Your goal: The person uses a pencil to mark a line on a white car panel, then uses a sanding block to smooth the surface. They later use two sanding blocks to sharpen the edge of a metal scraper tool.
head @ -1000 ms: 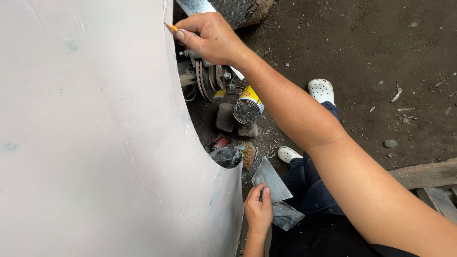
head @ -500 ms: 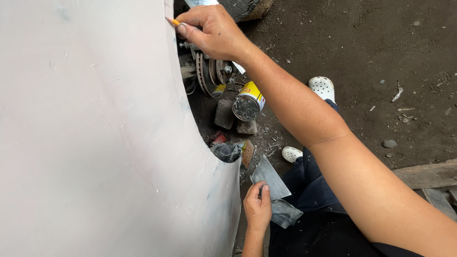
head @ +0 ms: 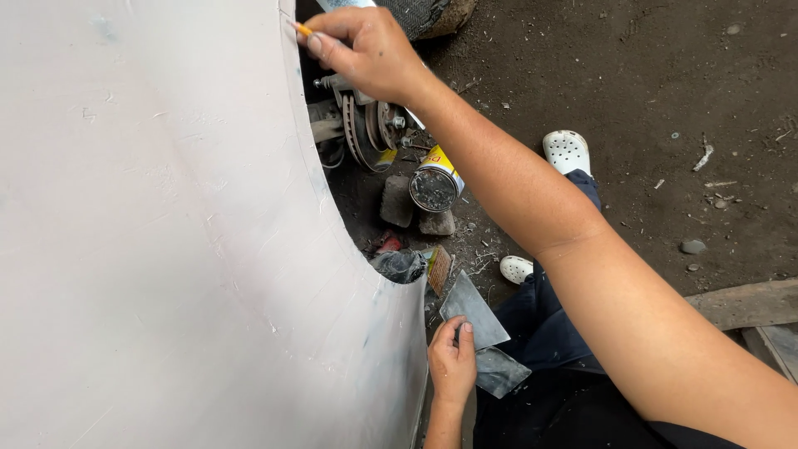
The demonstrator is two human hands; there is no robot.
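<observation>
A large pale primed car body panel (head: 158, 249) fills the left side, with a curved wheel-arch edge. My right hand (head: 366, 50) reaches to the top of that arch edge and is closed on a small orange pencil (head: 302, 29) whose tip touches the panel. My left hand (head: 451, 366) is low in the view, beside the panel's bottom edge, holding a flat grey sheet of sandpaper (head: 472, 309). A second grey sheet (head: 500, 371) lies on my dark trouser leg.
Behind the arch sit a brake disc and hub (head: 366, 133), a yellow-labelled tin can (head: 435, 181), grey stone blocks (head: 399, 201) and rags. My white clog shoes (head: 567, 151) stand on dark dirt ground. A wooden plank (head: 748, 301) lies at the right.
My right hand with the pencil has slid slightly upward along the arch edge. My left hand has stayed low with the sandpaper.
</observation>
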